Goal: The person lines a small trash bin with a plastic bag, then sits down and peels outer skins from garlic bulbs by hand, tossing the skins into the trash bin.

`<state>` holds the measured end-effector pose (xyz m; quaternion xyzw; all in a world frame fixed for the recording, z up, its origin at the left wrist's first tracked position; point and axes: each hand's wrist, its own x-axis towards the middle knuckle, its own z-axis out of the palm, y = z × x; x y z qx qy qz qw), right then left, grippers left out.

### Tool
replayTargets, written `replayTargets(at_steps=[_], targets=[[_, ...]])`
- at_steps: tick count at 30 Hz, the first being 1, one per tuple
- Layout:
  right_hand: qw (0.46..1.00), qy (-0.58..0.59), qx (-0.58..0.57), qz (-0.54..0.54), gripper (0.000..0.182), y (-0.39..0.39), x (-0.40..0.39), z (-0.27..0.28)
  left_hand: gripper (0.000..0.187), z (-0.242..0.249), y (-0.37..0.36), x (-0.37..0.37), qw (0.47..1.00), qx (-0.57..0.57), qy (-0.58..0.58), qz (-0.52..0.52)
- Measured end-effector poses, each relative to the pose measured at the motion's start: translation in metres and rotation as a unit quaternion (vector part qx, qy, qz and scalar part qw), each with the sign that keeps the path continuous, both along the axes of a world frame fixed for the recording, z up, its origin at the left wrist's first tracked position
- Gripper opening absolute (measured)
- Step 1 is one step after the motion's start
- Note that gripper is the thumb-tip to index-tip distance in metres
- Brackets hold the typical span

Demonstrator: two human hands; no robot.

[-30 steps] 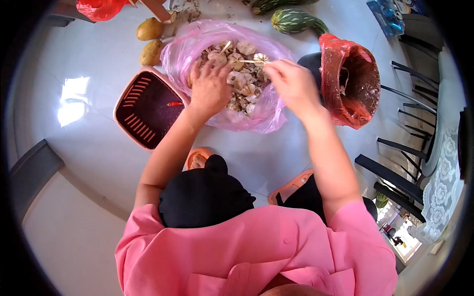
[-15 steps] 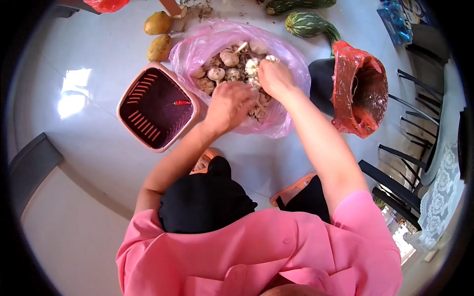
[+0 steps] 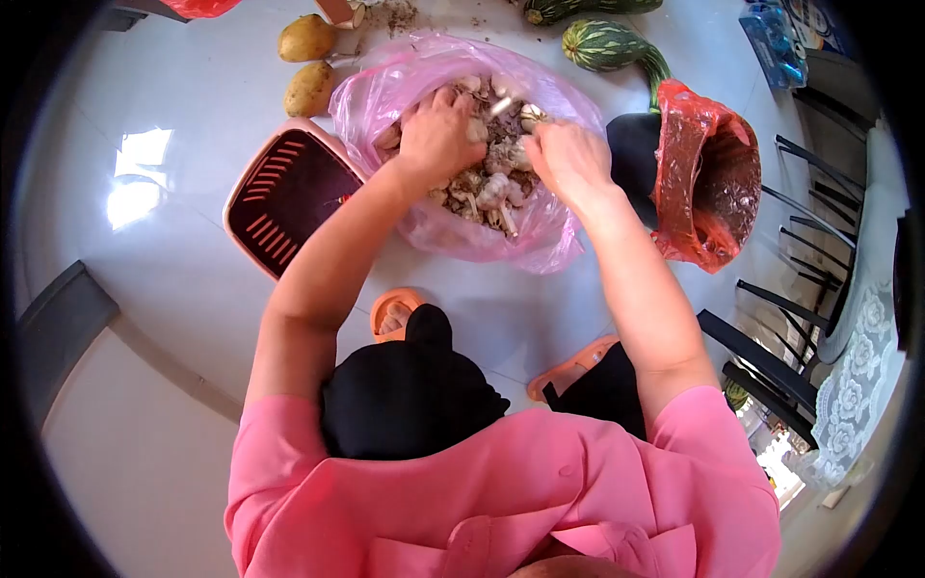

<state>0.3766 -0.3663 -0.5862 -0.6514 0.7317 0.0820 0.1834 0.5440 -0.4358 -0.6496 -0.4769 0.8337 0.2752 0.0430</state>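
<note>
A pink plastic bag (image 3: 544, 246) lies open on the floor, with garlic bulbs (image 3: 499, 191) and loose dry skins inside. My left hand (image 3: 443, 137) reaches over the bag's left half, its fingers curled down over garlic bulbs; what lies under the fingertips is partly hidden. At the bag's right side my right hand (image 3: 568, 159) has its thumb and fingers pressed together beside a pale bulb; whatever they hold is too small to make out. Left of the bag is a pink basket (image 3: 252, 183) with a small red object in it, partly behind my left forearm.
Two yellow potatoes (image 3: 308, 90) lie beyond the basket. Green striped squashes (image 3: 602, 46) are behind the bag. A bin lined with a red bag (image 3: 672, 173) stands at the right, near black chair legs (image 3: 761, 356). My sandalled feet are below the bag.
My left hand has moved forward and slightly left over the garlic. My right hand has shifted right and a little nearer. Garlic at the bag's near side is now uncovered.
</note>
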Motion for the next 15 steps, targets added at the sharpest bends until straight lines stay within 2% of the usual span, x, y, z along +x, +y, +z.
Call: replayTargets(at_steps=[1,2,3,4,6,7,8,9,10,11,12,13,15], targets=[[1.000,-0.001,0.002,-0.001,0.019,-0.004,0.000,-0.006,0.057,0.003,0.009,0.007,0.998,-0.023,0.048,-0.037],[0.996,-0.084,-0.021,0.023,0.020,-0.012,-0.002,-0.018,0.055,0.007,0.018,0.015,0.991,-0.045,0.096,-0.076],[0.984,-0.165,-0.049,0.047,0.022,-0.022,-0.004,-0.030,0.055,0.009,0.026,0.023,0.991,-0.046,0.095,-0.079],[0.984,-0.165,-0.052,0.045,0.022,-0.030,-0.005,-0.041,0.054,0.008,0.035,0.031,0.988,-0.048,0.116,-0.095],[0.957,-0.264,-0.090,0.079,0.036,-0.043,0.000,-0.059,0.053,0.007,0.047,0.043,0.984,-0.048,0.135,-0.110],[0.957,-0.265,-0.090,0.081,0.036,-0.054,0.006,-0.058,0.048,0.007,0.049,0.047,0.978,-0.024,0.182,-0.095],[0.979,-0.188,-0.007,0.076,0.045,-0.066,0.013,-0.056,0.044,0.007,0.050,0.050,0.970,0.000,0.228,-0.079],[0.989,-0.108,0.076,0.070,0.053,-0.076,0.018,-0.056,0.044,0.010,0.046,0.052,0.971,-0.001,0.226,-0.078],[0.986,-0.092,0.114,0.078,0.063,-0.085,0.023,-0.055,0.040,0.014,0.041,0.053,0.976,0.017,0.200,-0.088],[0.986,-0.094,0.114,0.077,0.063,-0.087,0.029,-0.055,0.036,0.018,0.035,0.053,0.979,0.035,0.175,-0.098],[0.987,-0.086,0.122,0.057,0.067,-0.089,0.037,-0.052,0.025,0.022,0.028,0.052,0.986,0.045,0.146,-0.068],[0.988,-0.077,0.130,0.037,0.071,-0.092,0.042,-0.050,0.025,0.016,0.023,0.051,0.986,0.044,0.146,-0.069],[0.987,-0.068,0.135,0.055,0.073,-0.096,0.049,-0.061,0.022,0.004,0.015,0.049,0.954,0.021,0.294,0.063]])
